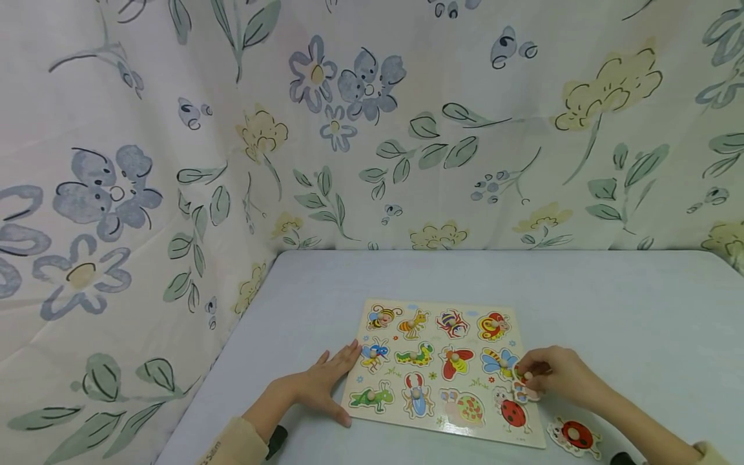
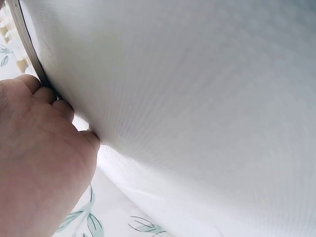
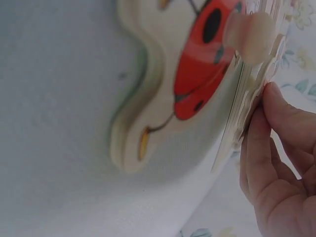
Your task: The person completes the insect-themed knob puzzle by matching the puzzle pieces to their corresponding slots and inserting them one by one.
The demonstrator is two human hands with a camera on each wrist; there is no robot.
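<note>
A wooden peg puzzle board [image 1: 401, 423] printed with insects lies on the table. My left hand [image 1: 325, 384] rests at its left edge, fingers spread and touching the rim; in the left wrist view the fingertips [image 2: 64, 106] meet that edge. Over the board's right edge, my right hand [image 1: 549, 374] pinches a loose puzzle piece [image 1: 519, 387] with reddish and pink parts, its picture partly hidden by the fingers. A ladybug piece [image 1: 575, 436] with a wooden knob lies on the table at the board's lower right corner, close up in the right wrist view.
Knobbed insect pieces such as a caterpillar [image 1: 415, 354] and a stag beetle [image 1: 416, 395] sit in the board. The ladybug picture [image 1: 513, 413] and the spotted-shell picture [image 1: 467, 408] have no knobs. A floral curtain [image 1: 407, 194] hangs behind the table [image 1: 308, 290].
</note>
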